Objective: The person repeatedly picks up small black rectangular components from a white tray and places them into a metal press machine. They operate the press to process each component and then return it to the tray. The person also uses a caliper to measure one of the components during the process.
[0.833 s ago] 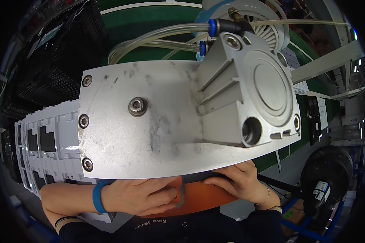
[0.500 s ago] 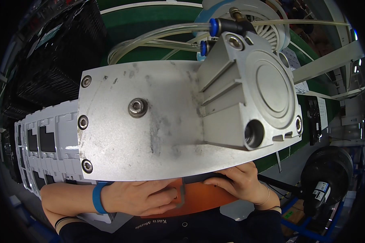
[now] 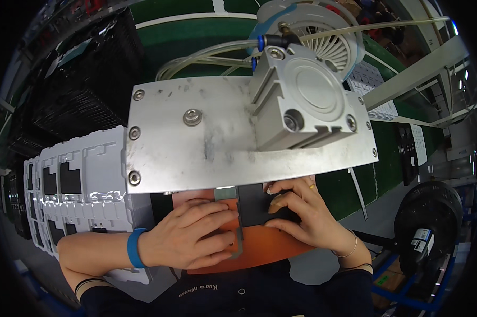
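Observation:
Beneath the front edge of a silver metal press head (image 3: 222, 153) lies an orange-copper work surface (image 3: 265, 245). My left hand (image 3: 196, 232) rests palm down on its left part, fingers stretched out and close together. Those fingertips touch a thin grey-green edged strip (image 3: 240, 232). To the right of the strip is a black flat piece (image 3: 251, 207), partly under the press head. My right hand (image 3: 302, 211) grips that piece at its right side, with bent fingers on it and the thumb along its near edge. Pale covers sit on some right fingertips.
A silver pneumatic cylinder (image 3: 307, 95) with clear hoses (image 3: 212, 50) tops the press head. White moulded trays (image 3: 98, 164) stand at left, before stacked black crates (image 3: 85, 79). Behind is a white fan (image 3: 323, 42); a black round device (image 3: 429, 216) stands at right.
My view has shifted, so the press head looks smaller and higher. More of both hands and of the black piece now shows. The left fingers look flatter.

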The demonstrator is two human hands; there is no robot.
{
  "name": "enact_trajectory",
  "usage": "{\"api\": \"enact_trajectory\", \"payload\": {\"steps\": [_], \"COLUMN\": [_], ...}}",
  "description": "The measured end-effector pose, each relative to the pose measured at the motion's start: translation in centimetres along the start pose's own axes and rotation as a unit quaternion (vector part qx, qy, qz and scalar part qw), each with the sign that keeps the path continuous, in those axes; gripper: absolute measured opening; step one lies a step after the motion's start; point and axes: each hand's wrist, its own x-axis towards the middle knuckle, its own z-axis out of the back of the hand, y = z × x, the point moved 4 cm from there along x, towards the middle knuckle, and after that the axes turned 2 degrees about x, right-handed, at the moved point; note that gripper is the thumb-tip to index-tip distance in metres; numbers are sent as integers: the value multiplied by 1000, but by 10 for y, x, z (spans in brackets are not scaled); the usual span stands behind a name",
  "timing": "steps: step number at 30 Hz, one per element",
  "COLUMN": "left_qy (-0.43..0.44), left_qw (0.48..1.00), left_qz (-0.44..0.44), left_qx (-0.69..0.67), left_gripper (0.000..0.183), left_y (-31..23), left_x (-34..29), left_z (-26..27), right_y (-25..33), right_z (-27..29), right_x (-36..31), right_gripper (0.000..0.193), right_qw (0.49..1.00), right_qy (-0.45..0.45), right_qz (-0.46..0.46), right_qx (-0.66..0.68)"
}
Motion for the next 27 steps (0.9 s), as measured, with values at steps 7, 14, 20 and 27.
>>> {"api": "enact_trajectory", "payload": {"steps": [7, 14, 20, 27], "left_qy": [-55, 7, 20, -177], "left_qw": [991, 879, 781, 811], "left_qz": [83, 317, 407, 509], "left_qx": [-90, -355, -474, -227], "left_gripper": [33, 33, 24, 18], "left_y": [-9, -14, -12, 7], "left_x": [7, 22, 2, -107], "left_z": [26, 23, 15, 135], "right_y": [3, 15, 24, -2], "right_z": [4, -5, -17, -1], "right_x": [-23, -12, -11, -57], "right_gripper": [32, 37, 34, 14], "right_qw": [974, 871, 838, 892], "right_qy": [-56, -54, -49, -160], "right_qz": [-129, -181, -208, -173], "right_qx": [178, 454, 501, 386]}}
